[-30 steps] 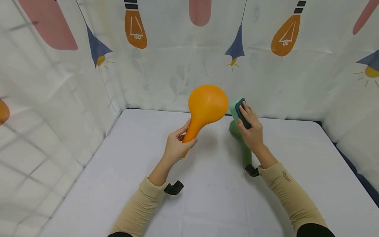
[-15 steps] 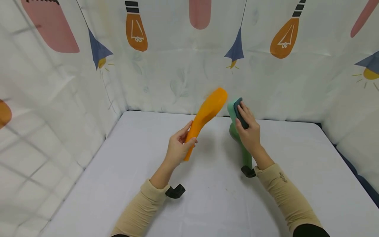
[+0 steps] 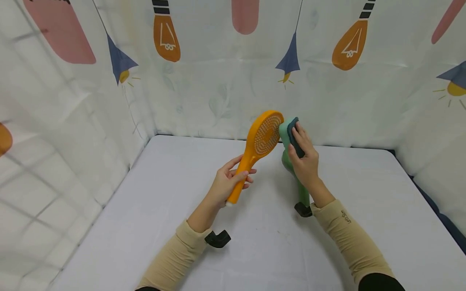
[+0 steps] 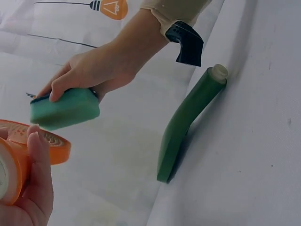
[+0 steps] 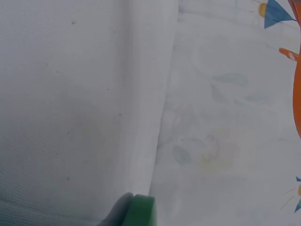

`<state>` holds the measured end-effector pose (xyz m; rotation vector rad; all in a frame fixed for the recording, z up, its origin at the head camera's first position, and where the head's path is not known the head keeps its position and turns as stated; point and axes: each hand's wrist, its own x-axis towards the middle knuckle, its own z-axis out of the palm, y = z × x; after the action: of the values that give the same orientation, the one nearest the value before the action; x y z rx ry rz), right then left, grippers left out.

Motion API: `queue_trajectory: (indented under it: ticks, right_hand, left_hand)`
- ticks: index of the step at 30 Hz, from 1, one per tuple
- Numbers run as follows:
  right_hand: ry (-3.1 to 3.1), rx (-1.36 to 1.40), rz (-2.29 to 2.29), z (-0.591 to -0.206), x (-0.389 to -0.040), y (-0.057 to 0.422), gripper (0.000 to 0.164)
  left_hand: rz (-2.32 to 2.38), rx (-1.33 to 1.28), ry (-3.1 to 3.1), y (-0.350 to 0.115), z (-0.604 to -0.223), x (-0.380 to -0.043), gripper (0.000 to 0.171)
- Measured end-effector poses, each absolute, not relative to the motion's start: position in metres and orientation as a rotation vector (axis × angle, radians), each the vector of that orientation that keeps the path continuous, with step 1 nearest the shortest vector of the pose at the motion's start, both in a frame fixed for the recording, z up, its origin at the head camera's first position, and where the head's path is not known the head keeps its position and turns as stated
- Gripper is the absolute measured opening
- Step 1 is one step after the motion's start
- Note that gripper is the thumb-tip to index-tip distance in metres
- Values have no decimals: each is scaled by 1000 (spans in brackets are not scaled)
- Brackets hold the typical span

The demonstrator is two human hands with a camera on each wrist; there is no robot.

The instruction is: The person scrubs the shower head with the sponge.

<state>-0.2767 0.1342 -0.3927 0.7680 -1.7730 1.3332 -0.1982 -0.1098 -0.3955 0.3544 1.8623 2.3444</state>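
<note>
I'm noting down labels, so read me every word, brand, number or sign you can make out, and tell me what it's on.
"Let's", probably: first word of the dark lettering on the right sleeve; the rest is too small to read.
No readable text on the orange shower head, sponge, green shower head or patterned backdrop.
</note>
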Motion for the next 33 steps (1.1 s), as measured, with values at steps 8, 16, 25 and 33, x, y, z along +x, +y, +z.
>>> queue_trajectory:
  ticks: [8,16,25,33]
  right_hand:
    - [-1671,827,1215,-391,-284,127,44]
    - [-1664,819,1004,-388,-291,118,44]
    - [-1685,861,930,-387,-294,112,41]
    - [-1835,994,727,-383,-285,102,39]
  left_hand:
    - [2286,393,1702,-112,-399,-199,49]
    - [2208,385,1693,-111,-400,-199,50]
    - [2210,356,1748,-109,-403,-200,52]
    - [2264,388,1766,-110,-404,-200,57]
